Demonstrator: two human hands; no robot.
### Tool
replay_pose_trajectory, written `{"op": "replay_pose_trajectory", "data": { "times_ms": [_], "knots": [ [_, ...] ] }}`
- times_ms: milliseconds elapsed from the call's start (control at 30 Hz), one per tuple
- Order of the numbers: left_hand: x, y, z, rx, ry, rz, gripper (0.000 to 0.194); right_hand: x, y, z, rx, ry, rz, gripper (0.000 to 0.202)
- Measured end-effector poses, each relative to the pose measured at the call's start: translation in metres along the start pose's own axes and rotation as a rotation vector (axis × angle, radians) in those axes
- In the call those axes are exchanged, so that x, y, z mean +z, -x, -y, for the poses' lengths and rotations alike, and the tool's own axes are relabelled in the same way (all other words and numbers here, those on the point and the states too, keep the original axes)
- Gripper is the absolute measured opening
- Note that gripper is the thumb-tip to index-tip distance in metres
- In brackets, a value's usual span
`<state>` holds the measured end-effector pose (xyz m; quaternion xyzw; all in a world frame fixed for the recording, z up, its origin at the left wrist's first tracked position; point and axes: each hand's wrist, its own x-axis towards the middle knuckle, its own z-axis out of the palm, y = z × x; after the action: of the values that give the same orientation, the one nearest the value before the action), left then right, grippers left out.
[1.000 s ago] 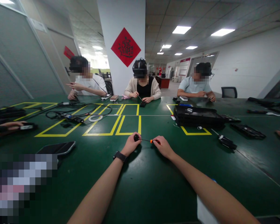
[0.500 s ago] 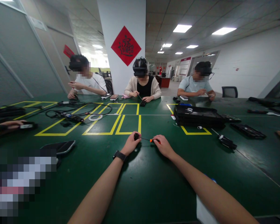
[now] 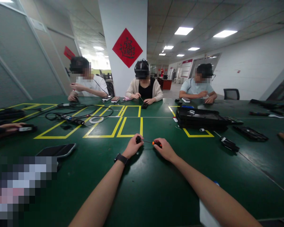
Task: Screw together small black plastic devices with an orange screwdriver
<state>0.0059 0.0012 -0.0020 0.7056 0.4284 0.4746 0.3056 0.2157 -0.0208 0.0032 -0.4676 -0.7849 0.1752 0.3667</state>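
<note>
Black tray (image 3: 201,122) w/ white coil (image 3: 192,112); R hand (image 3: 166,149) holds screwdriver (image 3: 157,144).

Head-worn camera above near side of green table (image 3: 153,195), facing forward and down; left hand (image 3: 133,146) and right hand (image 3: 167,150) near, pillar (image 3: 123,17) farther.

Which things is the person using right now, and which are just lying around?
In use:
- orange-and-black screwdriver-like tool, in the right hand
- small black part, in the left hand

Lying about:
- white ring
- black tray
- flat black device
</note>
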Motion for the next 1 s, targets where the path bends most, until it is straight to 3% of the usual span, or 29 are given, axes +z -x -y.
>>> {"op": "replay_pose_trajectory", "data": {
  "times_ms": [233,433,567,667,767,1000],
  "knots": [
    [0.0001,0.0004,-0.0027,-0.006,-0.004,-0.015,0.015,-0.0017,-0.0016,0.0007,-0.045,0.030,-0.012,0.011],
    [-0.0002,0.0014,-0.0073,-0.041,0.012,-0.034,0.016,-0.0015,-0.0011,0.0016,-0.009,0.008,-0.013,0.016],
    [0.0003,0.0021,-0.0080,-0.139,0.097,-0.037,0.024,-0.0013,-0.0028,-0.0010,-0.027,0.002,0.028,0.024],
    [0.0005,0.0009,-0.0070,-0.190,0.200,-0.032,0.032,-0.0014,-0.0017,-0.0006,-0.050,-0.010,0.000,0.015],
    [0.0004,-0.0009,-0.0059,-0.159,0.266,-0.034,0.038,-0.0015,0.0001,0.0024,-0.045,-0.022,-0.021,0.016],
    [0.0004,-0.0014,-0.0055,-0.154,0.260,-0.048,0.046,-0.0028,-0.0009,0.0066,-0.047,0.026,0.073,0.022]
  ]
}}
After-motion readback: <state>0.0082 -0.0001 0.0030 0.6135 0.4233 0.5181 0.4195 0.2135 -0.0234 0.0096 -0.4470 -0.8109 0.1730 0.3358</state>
